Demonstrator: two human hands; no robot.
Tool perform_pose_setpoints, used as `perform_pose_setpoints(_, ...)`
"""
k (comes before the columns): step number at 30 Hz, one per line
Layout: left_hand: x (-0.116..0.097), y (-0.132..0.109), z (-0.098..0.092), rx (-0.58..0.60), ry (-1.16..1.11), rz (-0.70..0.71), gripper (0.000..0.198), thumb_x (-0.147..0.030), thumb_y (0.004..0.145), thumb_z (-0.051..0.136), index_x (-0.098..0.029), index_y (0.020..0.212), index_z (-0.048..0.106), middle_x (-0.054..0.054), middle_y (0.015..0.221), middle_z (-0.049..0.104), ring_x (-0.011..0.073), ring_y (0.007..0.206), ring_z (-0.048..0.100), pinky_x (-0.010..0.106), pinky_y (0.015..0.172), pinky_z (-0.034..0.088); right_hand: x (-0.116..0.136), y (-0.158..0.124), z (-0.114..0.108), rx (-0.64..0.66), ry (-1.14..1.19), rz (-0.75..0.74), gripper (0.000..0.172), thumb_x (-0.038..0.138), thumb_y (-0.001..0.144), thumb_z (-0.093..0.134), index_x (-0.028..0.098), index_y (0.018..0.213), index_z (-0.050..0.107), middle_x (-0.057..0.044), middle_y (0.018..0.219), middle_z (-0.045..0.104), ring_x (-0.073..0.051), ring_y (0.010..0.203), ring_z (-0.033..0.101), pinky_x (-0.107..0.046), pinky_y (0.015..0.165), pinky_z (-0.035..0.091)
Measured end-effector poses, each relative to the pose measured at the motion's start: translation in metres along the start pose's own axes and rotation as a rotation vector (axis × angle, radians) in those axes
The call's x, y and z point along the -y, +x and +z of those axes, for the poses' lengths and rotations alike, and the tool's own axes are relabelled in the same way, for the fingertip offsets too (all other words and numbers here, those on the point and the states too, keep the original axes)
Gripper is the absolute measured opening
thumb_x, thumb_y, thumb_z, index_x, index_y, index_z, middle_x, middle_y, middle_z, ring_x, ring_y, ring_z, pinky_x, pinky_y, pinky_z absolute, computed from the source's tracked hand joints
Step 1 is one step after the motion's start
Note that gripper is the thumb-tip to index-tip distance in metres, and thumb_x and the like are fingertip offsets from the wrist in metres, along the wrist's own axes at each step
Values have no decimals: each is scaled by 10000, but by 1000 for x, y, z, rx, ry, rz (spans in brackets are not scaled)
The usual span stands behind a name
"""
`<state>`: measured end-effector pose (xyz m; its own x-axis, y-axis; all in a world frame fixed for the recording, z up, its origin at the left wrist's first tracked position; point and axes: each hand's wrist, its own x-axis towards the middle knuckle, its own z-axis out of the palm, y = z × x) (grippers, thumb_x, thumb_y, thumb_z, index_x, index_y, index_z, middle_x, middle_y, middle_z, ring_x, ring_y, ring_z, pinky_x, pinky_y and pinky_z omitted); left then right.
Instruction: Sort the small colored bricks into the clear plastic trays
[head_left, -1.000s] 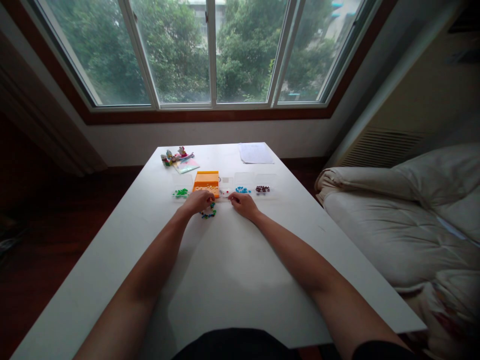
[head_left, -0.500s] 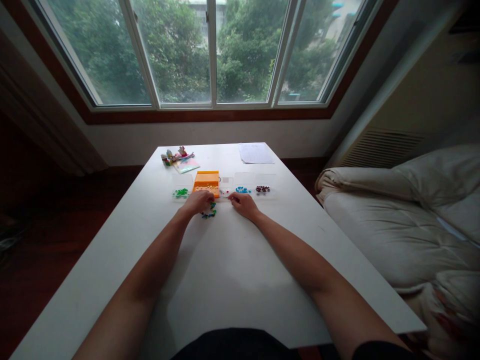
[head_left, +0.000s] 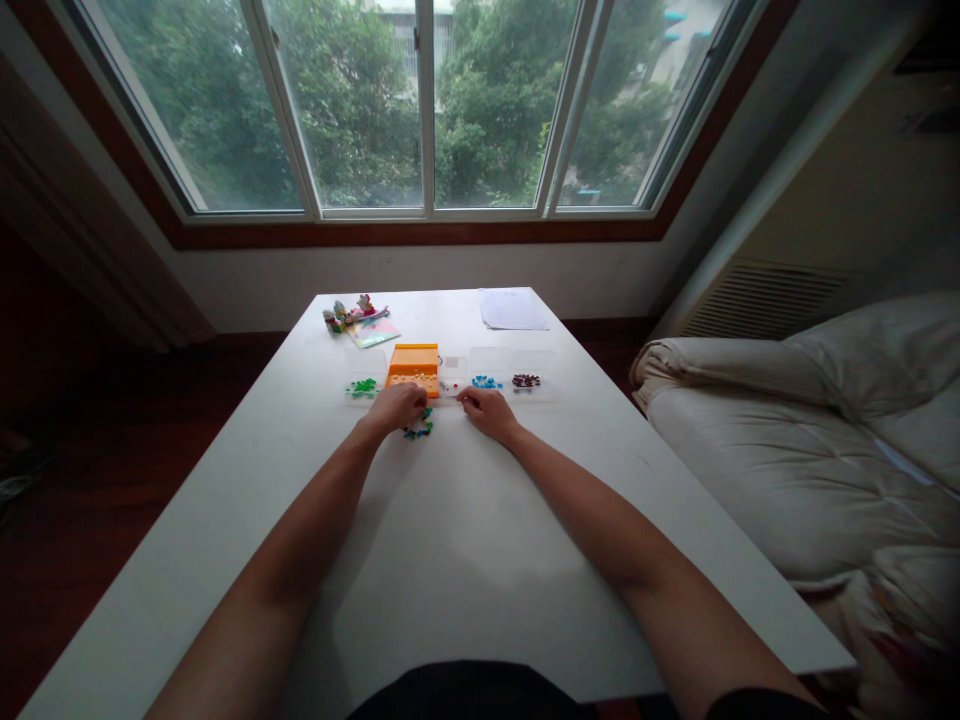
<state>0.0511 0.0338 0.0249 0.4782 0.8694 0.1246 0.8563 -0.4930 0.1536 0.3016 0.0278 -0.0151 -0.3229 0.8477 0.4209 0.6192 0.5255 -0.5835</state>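
Note:
Both my arms stretch across a white table (head_left: 450,560). My left hand (head_left: 396,406) is curled with its fingertips pinched over a small cluster of green, blue and dark beads (head_left: 420,430) lying on the table. My right hand (head_left: 486,410) is curled too, its fingertips pinched close beside the same cluster; what either pinch holds is too small to make out. Just beyond the hands stand an orange box (head_left: 413,366) and small clear trays with green beads (head_left: 363,385), blue beads (head_left: 487,382) and dark red beads (head_left: 526,380).
Small colourful toys and a card (head_left: 360,318) lie at the far left of the table, a sheet of paper (head_left: 512,308) at the far right. A white quilted bed (head_left: 810,440) stands to the right. A wide window (head_left: 427,110) is behind.

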Motion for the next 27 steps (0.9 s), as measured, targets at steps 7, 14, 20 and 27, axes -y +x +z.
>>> perform_pose_setpoints(7, 0, 0, 2, 17, -2, -9, 119, -241, 794, 609, -209, 819, 720, 51, 843, 714, 189, 781, 613, 261, 667, 404, -2, 1, 1, 5, 9, 1, 198, 177, 854, 553, 206, 946, 727, 4, 700, 648, -132, 620, 532, -236, 640, 370)
perform_pose_setpoints(14, -2, -2, 1, 22, 23, -23, 137, -287, 820, 594, -207, 817, 706, 53, 824, 710, 190, 759, 601, 266, 643, 376, -1, 0, 1, -5, 17, 0, 203, 178, 847, 550, 209, 940, 727, 5, 693, 647, -135, 618, 529, -238, 640, 375)
perform_pose_setpoints(20, -6, -2, -2, 21, 47, -15, 145, -291, 805, 579, -203, 798, 695, 51, 818, 703, 188, 735, 594, 278, 603, 349, -1, 0, 0, -3, 7, -8, 195, 177, 855, 547, 201, 934, 723, 10, 686, 639, -124, 609, 527, -229, 627, 367)
perform_pose_setpoints(27, -7, -2, -4, 16, 37, -60, 142, -256, 786, 576, -213, 809, 709, 51, 803, 706, 192, 737, 601, 273, 607, 371, 1, -1, -1, -5, 10, -8, 194, 183, 859, 547, 205, 938, 723, 10, 695, 646, -123, 607, 530, -230, 632, 376)
